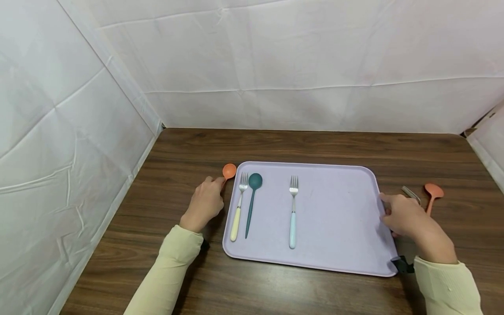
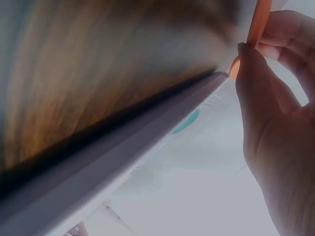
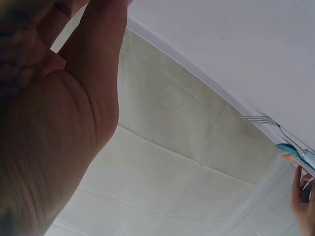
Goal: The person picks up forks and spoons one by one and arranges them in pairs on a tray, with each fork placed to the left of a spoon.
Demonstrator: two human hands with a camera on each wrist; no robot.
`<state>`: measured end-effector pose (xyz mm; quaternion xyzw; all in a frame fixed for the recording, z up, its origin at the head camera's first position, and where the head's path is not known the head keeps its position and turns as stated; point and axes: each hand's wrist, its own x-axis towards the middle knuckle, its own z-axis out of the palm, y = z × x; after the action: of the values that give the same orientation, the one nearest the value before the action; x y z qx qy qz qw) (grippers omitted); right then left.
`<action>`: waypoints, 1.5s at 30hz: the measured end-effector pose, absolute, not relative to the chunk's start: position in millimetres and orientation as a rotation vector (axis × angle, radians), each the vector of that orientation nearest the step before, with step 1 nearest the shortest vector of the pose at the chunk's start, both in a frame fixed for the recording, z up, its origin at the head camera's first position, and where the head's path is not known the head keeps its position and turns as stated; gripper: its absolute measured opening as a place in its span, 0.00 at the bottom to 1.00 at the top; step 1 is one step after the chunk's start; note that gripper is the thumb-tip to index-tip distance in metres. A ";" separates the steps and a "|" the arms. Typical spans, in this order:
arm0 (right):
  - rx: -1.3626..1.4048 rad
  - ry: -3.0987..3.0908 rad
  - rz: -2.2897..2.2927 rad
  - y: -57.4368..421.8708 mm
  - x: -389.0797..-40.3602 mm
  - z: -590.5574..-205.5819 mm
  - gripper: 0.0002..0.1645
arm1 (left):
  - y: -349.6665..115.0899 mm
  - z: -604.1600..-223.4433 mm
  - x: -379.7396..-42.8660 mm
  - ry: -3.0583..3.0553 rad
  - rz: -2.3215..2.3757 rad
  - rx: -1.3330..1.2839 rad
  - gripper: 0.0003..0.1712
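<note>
left hand (image 1: 204, 200) pinches orange spoon (image 1: 229, 171) | right hand (image 1: 406, 217) at tray (image 1: 336, 218) edge, grip unclear | 2 forks (image 1: 293, 213) on tray

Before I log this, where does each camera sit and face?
Head: on the head, facing forward and down at the tray; left hand, right hand and sleeves show.
Left wrist: worn there, facing the left hand pinching an orange spoon beside the tray.
Right wrist: worn there, facing across the tray; right hand large, left hand small.
Head and right wrist share both hands and tray.
</note>
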<state>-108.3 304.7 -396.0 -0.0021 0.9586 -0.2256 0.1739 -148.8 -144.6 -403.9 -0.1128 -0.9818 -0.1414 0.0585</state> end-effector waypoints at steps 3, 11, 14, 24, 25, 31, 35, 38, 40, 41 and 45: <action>-0.004 2.719 -0.635 305.1 -108.2 -396.4 0.38 | -142.4 -402.9 -148.2 -2.964 -0.427 -0.348 0.24; -0.012 2.735 -0.654 305.2 -107.1 -398.5 0.38 | -136.6 -398.8 -146.0 -2.943 -0.445 -0.354 0.24; -0.011 2.733 -0.654 305.3 -107.6 -398.3 0.38 | -135.3 -398.2 -146.0 -2.934 -0.446 -0.357 0.23; -0.004 2.728 -0.647 304.9 -107.3 -398.0 0.39 | -131.2 -396.6 -144.9 -2.920 -0.451 -0.381 0.23; -0.004 2.729 -0.647 305.1 -107.4 -398.2 0.39 | -130.4 -396.2 -144.9 -2.927 -0.451 -0.381 0.23; -0.001 2.726 -0.642 304.5 -107.3 -397.0 0.39 | -125.9 -392.0 -142.8 -2.992 -0.492 -0.356 0.28; -0.010 2.727 -0.645 304.1 -107.4 -396.4 0.39 | -124.0 -390.7 -142.2 -2.970 -0.489 -0.383 0.28; -0.010 2.732 -0.643 303.9 -107.5 -395.9 0.39 | -122.7 -390.0 -141.9 -2.953 -0.497 -0.403 0.29; -0.012 2.732 -0.645 304.0 -107.5 -395.8 0.39 | -121.9 -389.4 -141.8 -2.950 -0.506 -0.410 0.29; -0.012 2.731 -0.647 304.0 -107.5 -396.0 0.39 | -121.4 -389.0 -141.6 -2.950 -0.512 -0.414 0.29; -0.014 2.733 -0.650 303.6 -107.1 -396.1 0.39 | -119.5 -387.7 -141.1 -2.957 -0.523 -0.425 0.28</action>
<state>-107.1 303.6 -396.1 -0.0050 0.9595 -0.2282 0.1652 -141.1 -119.5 -387.7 -0.1399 -0.9736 -0.1720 0.0544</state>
